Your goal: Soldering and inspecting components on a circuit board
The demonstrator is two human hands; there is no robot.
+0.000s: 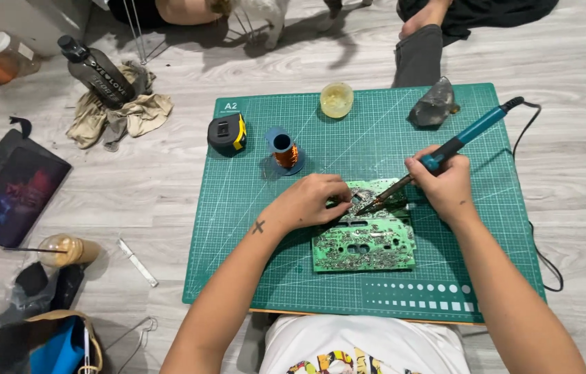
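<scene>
A green circuit board (pixel 366 242) lies solder side up on a green cutting mat (pixel 251 228). My right hand (pixel 445 183) grips a blue and black soldering iron (pixel 469 133), its tip touching the board's upper part. My left hand (pixel 314 199) rests on the board's upper left edge, fingers pinched close to the iron's tip; whatever they pinch is too small to make out. The iron's black cable (pixel 541 256) runs off the mat's right side.
On the mat's far part sit a black and yellow tape measure (pixel 227 134), a copper wire spool (pixel 285 150), a small yellowish jar (pixel 336 100) and a grey lump (pixel 433 104). Left on the floor lie a dark bottle (pixel 95 69) on a rag, a tablet (pixel 19 194) and a cup (pixel 64 251). Another person's foot (pixel 423 15) is beyond the mat.
</scene>
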